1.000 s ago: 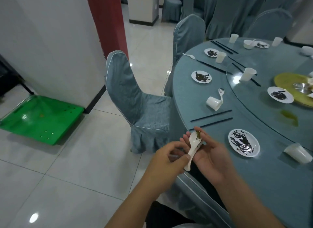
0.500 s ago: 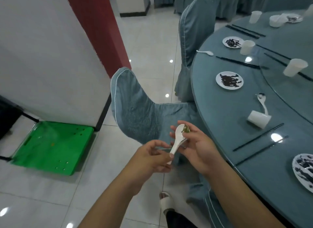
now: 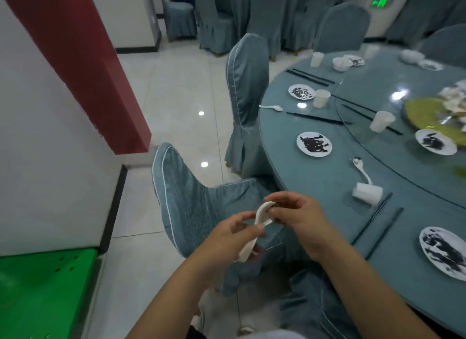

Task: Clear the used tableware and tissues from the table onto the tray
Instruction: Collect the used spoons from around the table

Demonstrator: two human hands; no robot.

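Your L hand (image 3: pixel 222 240) gripped spoon (image 3: pixel 262 215) handle; R hand (image 3: pixel 302 220) pinched bowl; spoon's length ran bowl-up toward table (image 3: pixel 315 182).

The worktop (image 3: pixel 327 177) stands right, the nearest chair (image 3: pixel 191 205) at its left edge, the tray (image 3: pixel 45 288) on the floor far left. On the worktop a cup (image 3: pixel 367 193) lies between a spoon (image 3: pixel 362 169) behind and 2 chopsticks (image 3: pixel 373 220) in front.

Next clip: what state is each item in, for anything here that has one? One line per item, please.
Held spoon: off the table, handle gripped by left hand, bowl pinched by right hand.
Nearest cup: lying on its side.
Far cup: upright.
Nearest plate: smeared dark.
Tray: lying flat, cut off by the frame edge.
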